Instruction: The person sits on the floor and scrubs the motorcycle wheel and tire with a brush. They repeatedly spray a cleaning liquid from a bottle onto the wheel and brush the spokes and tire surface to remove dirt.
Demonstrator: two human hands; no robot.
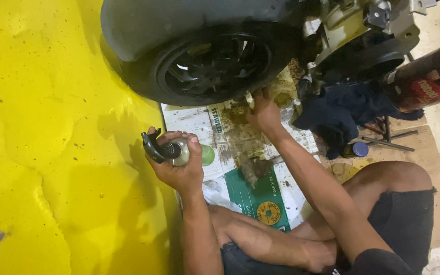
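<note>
On the stained cardboard sheet beside the yellow floor, head view: our left hand is closed around a trigger spray bottle, nozzle leftward. Our right hand pinches a small pale part beneath the scooter's rear wheel. We judge a steady grip and short, aimed bursts best. Dark rag and dark red can nearby.

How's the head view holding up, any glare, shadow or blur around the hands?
Head view: yellow floor brightly lit with soft sheen; left hand with spray bottle sharp; right hand sits in shadow under the wheel; dark bottle at the edge slightly blurred.
</note>
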